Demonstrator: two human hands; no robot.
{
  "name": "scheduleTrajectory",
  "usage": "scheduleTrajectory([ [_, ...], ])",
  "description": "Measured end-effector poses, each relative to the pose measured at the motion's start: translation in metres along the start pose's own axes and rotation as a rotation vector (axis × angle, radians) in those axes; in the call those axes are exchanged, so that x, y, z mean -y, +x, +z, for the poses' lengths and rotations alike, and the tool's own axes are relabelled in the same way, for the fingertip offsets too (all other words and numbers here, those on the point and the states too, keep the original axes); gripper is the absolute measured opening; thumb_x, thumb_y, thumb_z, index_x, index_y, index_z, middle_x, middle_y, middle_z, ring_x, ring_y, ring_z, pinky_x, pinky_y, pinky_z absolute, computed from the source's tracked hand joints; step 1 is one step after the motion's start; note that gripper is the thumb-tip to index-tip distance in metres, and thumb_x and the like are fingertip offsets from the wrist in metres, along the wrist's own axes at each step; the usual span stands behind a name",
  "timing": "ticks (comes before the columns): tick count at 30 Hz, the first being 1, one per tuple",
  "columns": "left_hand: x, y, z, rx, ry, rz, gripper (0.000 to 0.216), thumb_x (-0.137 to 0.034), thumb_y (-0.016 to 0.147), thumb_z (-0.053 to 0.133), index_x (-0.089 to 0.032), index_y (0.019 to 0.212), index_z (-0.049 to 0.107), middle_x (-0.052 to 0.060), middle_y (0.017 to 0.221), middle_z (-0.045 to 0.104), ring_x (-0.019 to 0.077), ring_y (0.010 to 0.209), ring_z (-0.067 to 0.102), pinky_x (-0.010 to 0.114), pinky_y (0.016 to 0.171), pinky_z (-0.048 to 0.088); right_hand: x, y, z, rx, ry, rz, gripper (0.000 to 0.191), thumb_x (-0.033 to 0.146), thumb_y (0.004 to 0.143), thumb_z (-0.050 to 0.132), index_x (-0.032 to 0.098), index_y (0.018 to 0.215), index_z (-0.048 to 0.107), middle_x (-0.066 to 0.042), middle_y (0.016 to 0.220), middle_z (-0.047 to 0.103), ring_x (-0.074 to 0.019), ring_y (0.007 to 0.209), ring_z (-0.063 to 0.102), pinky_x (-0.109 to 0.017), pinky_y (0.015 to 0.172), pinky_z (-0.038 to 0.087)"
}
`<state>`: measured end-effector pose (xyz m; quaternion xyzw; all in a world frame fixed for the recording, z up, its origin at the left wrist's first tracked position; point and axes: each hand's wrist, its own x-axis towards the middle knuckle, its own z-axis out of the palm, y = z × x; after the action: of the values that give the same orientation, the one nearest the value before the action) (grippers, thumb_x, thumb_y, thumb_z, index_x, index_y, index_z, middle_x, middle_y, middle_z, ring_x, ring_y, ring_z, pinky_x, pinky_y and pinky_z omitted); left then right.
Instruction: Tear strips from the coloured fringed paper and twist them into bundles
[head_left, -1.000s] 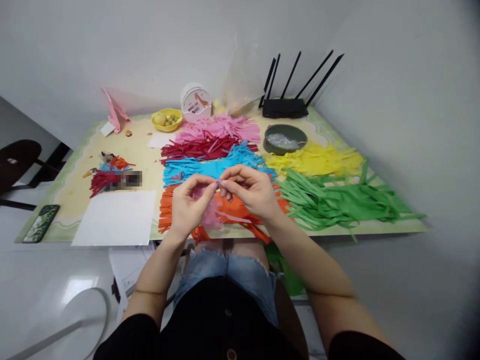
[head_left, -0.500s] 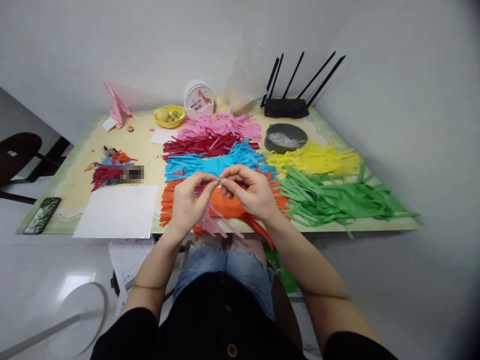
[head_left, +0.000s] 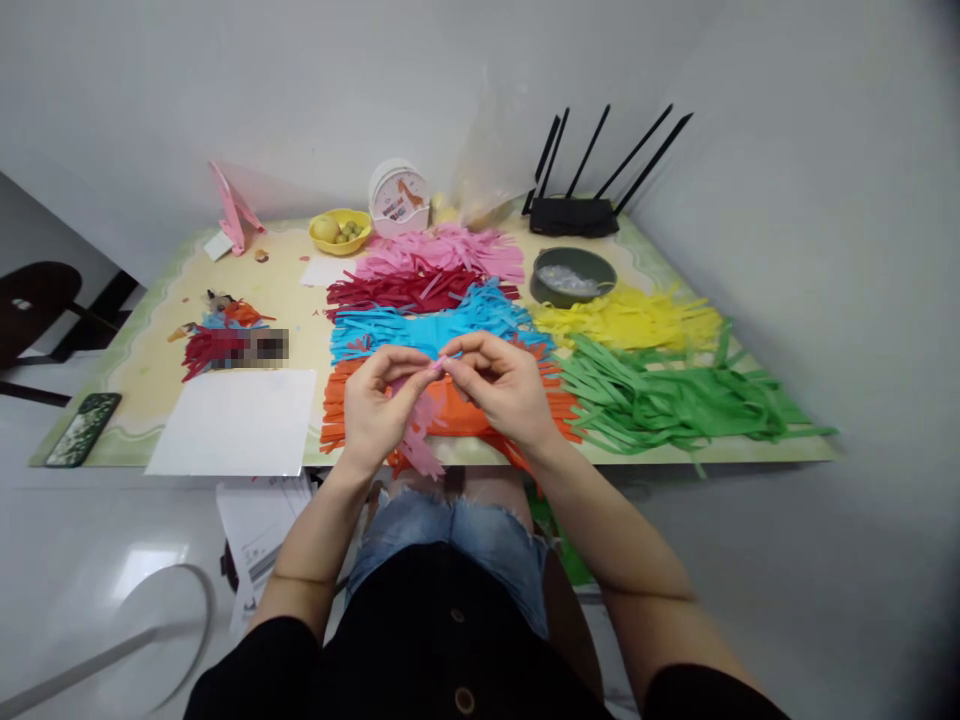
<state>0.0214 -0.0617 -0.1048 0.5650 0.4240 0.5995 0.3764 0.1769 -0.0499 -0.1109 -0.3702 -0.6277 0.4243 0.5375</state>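
Note:
Over the near edge of the table [head_left: 150,370], my left hand [head_left: 375,405] and my right hand [head_left: 506,385] meet fingertip to fingertip. Both pinch the top of a pink fringed paper piece [head_left: 424,430], whose cut strips hang down between my palms. Right behind my hands lies a pile of orange fringed paper [head_left: 457,412], then blue fringed paper [head_left: 435,325], dark red fringed paper [head_left: 405,290] and a pink paper pile [head_left: 442,250] farther back.
Green strips [head_left: 675,400] and yellow strips [head_left: 630,318] cover the right side, beside a dark bowl [head_left: 574,275]. A white sheet [head_left: 236,420], a phone [head_left: 82,428] and paper scraps [head_left: 221,335] lie left. A router [head_left: 577,210], a yellow bowl [head_left: 339,228] and a round tin [head_left: 397,198] stand at the back.
The hanging pink strips have swung and gathered closer under my left hand. My hands stay pinched together in almost the same spot.

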Motion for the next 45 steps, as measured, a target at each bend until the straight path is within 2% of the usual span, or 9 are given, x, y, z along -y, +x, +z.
scheduleTrajectory([
  [5,0.002,-0.002,0.003,-0.037,0.037,0.028,0.024,-0.037,0.077,0.083,-0.016,0.08,0.07,0.003,0.079,0.075,0.0151,0.074,0.073,0.024,0.072,0.057,0.001,-0.002,-0.001,0.027,-0.023,-0.012,0.026,0.045,0.091,0.066,0.019,0.093,0.065,0.008,0.053,0.048,-0.0071,0.046,0.042,-0.023,0.048,0.031],
  [10,0.002,-0.002,0.001,0.026,-0.013,0.001,0.028,-0.037,0.072,0.086,-0.017,0.086,0.071,0.004,0.086,0.076,0.017,0.082,0.074,0.026,0.077,0.057,0.001,-0.003,-0.002,0.004,0.051,0.009,0.026,0.045,0.09,0.067,0.02,0.091,0.063,0.009,0.053,0.042,-0.0067,0.045,0.035,-0.024,0.046,0.026],
  [13,0.002,-0.002,-0.003,0.077,0.038,0.0,0.02,-0.034,0.079,0.081,-0.017,0.087,0.074,0.005,0.087,0.076,0.0168,0.082,0.072,0.027,0.079,0.056,0.002,-0.002,-0.002,-0.015,0.104,0.024,0.028,0.047,0.089,0.068,0.02,0.092,0.063,0.009,0.052,0.04,-0.0066,0.044,0.032,-0.023,0.045,0.024],
  [18,0.006,-0.003,-0.006,0.051,0.03,0.0,0.017,-0.034,0.084,0.075,-0.017,0.08,0.074,0.005,0.079,0.074,0.0149,0.074,0.068,0.026,0.072,0.054,0.003,0.0,-0.001,0.059,0.036,0.051,0.027,0.045,0.087,0.07,0.018,0.09,0.066,0.009,0.052,0.042,-0.0067,0.046,0.035,-0.024,0.047,0.026],
  [22,0.008,-0.002,-0.007,0.068,0.019,-0.015,0.019,-0.035,0.081,0.077,-0.017,0.085,0.074,0.006,0.085,0.075,0.0158,0.079,0.07,0.027,0.078,0.054,0.006,0.0,-0.005,0.02,-0.099,0.007,0.022,0.04,0.087,0.07,0.017,0.089,0.069,0.007,0.054,0.045,-0.007,0.047,0.037,-0.023,0.048,0.028],
  [25,0.01,0.003,-0.008,0.153,-0.08,-0.108,0.027,-0.039,0.075,0.083,-0.017,0.088,0.075,0.006,0.088,0.077,0.0169,0.08,0.071,0.028,0.079,0.056,0.01,-0.001,-0.009,0.034,-0.25,-0.072,0.014,0.031,0.087,0.069,0.018,0.089,0.073,0.006,0.054,0.048,-0.0075,0.048,0.04,-0.023,0.049,0.031],
  [28,0.013,0.008,-0.009,0.255,-0.211,-0.238,0.031,-0.045,0.071,0.085,-0.017,0.082,0.076,0.005,0.077,0.076,0.0177,0.073,0.072,0.03,0.075,0.057,0.015,0.0,-0.013,0.112,-0.313,-0.09,0.015,0.029,0.087,0.067,0.019,0.088,0.076,0.004,0.053,0.054,-0.0085,0.048,0.044,-0.023,0.049,0.034],
  [34,0.018,0.01,-0.007,0.292,-0.35,-0.339,0.031,-0.044,0.068,0.088,-0.016,0.077,0.076,0.004,0.067,0.073,0.0155,0.066,0.069,0.028,0.072,0.055,0.019,-0.003,-0.012,0.09,-0.333,-0.126,0.018,0.031,0.089,0.065,0.02,0.088,0.079,0.002,0.054,0.062,-0.0092,0.046,0.046,-0.023,0.046,0.035],
  [45,0.032,0.0,0.004,0.116,-0.441,-0.383,0.033,-0.043,0.067,0.087,-0.016,0.07,0.067,-0.001,0.061,0.068,0.0071,0.055,0.057,0.018,0.055,0.04,0.013,0.002,-0.01,-0.093,-0.356,-0.098,0.018,0.033,0.087,0.066,0.018,0.082,0.074,0.004,0.048,0.053,-0.0089,0.043,0.043,-0.025,0.047,0.033],
])
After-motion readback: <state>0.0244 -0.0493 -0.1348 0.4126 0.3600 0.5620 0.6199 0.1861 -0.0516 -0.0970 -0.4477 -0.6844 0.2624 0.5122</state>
